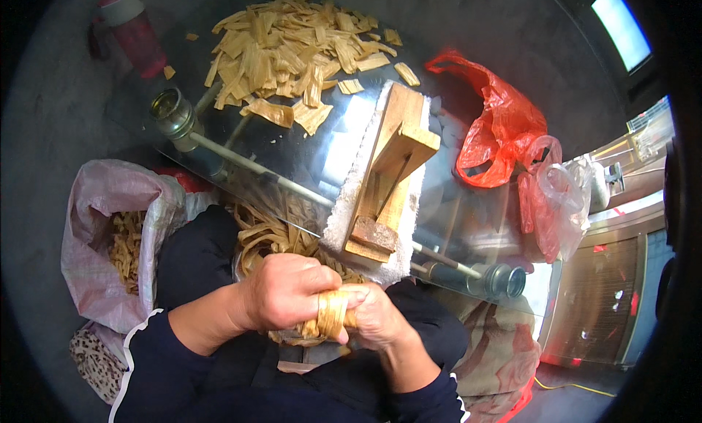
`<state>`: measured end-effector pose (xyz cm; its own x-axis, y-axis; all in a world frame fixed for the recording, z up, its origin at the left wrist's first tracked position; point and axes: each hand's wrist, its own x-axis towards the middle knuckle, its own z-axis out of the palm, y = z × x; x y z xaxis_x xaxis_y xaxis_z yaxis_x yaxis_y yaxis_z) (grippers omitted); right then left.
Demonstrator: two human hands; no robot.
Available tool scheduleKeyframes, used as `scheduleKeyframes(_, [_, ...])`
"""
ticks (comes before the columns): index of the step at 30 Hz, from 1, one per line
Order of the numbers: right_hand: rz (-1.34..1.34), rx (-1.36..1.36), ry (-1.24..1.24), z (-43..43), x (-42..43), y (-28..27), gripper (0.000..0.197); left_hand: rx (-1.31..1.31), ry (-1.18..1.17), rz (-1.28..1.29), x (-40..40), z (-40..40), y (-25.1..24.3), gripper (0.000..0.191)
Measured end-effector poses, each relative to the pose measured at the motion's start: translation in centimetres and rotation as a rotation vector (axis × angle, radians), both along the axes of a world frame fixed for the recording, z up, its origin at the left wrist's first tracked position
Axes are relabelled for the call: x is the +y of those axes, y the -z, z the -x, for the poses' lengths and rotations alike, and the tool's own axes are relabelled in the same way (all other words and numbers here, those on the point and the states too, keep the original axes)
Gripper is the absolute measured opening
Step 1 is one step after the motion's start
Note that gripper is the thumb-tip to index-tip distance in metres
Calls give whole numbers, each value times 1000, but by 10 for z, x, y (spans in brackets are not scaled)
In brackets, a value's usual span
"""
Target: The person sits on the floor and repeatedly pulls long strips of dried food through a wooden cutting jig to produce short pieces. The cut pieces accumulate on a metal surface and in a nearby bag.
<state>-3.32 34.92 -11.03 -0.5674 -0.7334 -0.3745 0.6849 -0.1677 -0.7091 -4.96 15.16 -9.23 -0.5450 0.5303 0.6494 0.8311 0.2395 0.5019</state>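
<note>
Between my two hands, over my lap, is a yellowish-brown dried plant strip (332,313), folded or wrapped into a band. My left hand (293,291) is closed on its left side, and my right hand (375,316) grips it from the right with the thumb across it. Below and behind the hands lie more long strips (263,234) of the same material, partly hidden by the left hand. Just beyond, a wooden cutting device (384,176) with an upright block rests on a white towel (343,214) on a glass table. Flat cut pieces (296,50) are heaped at its far side.
A woven sack (82,247) holding curled pieces stands at left. Glass jars (174,116) are at the table's corners. A pink bottle (134,36) is at upper left. Red (493,121) and clear plastic bags (559,203) lie at right, near a glazed cabinet or door (598,297).
</note>
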Motion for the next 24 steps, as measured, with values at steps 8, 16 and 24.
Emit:
scheduleKeyframes(8, [-242,417,622,-11,-12,-6,14,-263,-244,-1,0,-10,12,26])
scheduleKeyframes(16, [-812,1191,200,-6,-16,-5,16,-351,-199,173,1,-18,14,21])
scheduleKeyframes(24, [-242,172,91,-13,6,-1,43,-474,-106,-393,-22,-4,-13,6])
